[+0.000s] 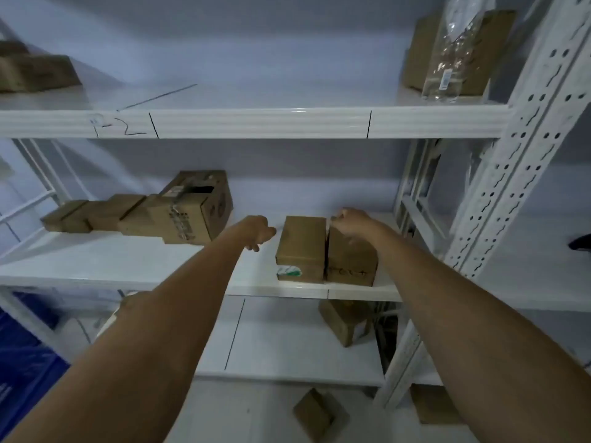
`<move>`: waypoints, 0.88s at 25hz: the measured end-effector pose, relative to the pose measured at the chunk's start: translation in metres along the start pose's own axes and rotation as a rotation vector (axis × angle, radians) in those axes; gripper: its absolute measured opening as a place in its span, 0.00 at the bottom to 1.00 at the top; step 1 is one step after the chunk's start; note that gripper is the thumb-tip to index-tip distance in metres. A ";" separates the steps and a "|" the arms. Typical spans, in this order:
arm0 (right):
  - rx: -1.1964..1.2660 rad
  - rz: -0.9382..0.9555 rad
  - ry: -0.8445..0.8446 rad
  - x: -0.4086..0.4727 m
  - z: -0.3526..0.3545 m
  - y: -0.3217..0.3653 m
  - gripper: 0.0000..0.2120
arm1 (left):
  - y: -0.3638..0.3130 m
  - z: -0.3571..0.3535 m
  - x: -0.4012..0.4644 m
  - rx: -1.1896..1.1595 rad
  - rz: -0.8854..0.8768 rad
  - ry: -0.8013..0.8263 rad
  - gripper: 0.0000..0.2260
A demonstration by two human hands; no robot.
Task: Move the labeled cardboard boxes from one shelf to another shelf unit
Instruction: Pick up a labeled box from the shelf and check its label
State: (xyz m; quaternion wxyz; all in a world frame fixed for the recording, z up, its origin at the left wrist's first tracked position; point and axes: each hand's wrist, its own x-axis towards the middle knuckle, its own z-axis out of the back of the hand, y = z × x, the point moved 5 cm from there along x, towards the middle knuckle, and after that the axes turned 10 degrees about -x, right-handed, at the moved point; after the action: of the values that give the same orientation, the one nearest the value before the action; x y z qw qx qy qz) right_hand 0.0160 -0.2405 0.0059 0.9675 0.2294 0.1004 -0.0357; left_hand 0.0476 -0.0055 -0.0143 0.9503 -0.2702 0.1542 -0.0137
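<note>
Two small cardboard boxes stand side by side on the middle shelf (160, 266) of a white metal rack. The left box (300, 247) carries a green and white label on its front. The right box (350, 257) has handwriting on its front. My right hand (347, 222) rests with curled fingers on the far top edge of the right box. My left hand (259, 233) hovers just left of the labeled box, fingers loosely curled, holding nothing and apparently not touching it.
A cluster of cardboard boxes (179, 215) sits at the left of the same shelf. The upper shelf holds a box with a clear plastic bag (447, 52) at right and boxes (35, 71) at far left. Lower shelves carry more boxes (343, 321). A perforated upright (524, 148) stands at right.
</note>
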 end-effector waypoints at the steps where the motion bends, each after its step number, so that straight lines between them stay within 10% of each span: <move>1: 0.030 -0.016 -0.006 0.010 -0.003 0.000 0.21 | 0.003 -0.002 0.012 -0.013 0.014 0.009 0.16; 8: 0.088 -0.164 0.010 0.092 -0.030 0.008 0.22 | 0.026 -0.018 0.099 -0.146 0.046 0.066 0.11; 12: 0.003 -0.219 0.017 0.126 -0.050 0.005 0.08 | 0.032 -0.038 0.135 -0.275 0.074 0.197 0.26; 18: 0.034 -0.274 0.003 0.145 -0.075 -0.003 0.29 | 0.023 -0.071 0.144 -0.335 0.107 0.285 0.32; 22: -0.118 -0.211 -0.034 0.152 -0.083 -0.006 0.16 | 0.024 -0.087 0.149 -0.420 0.163 0.254 0.31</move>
State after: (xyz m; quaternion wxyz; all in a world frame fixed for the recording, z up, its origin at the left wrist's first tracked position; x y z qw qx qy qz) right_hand 0.1489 -0.2115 -0.1012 0.9717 0.1596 0.1093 -0.1355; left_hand 0.1614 -0.0456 -0.1397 0.8443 -0.4443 0.2932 0.0613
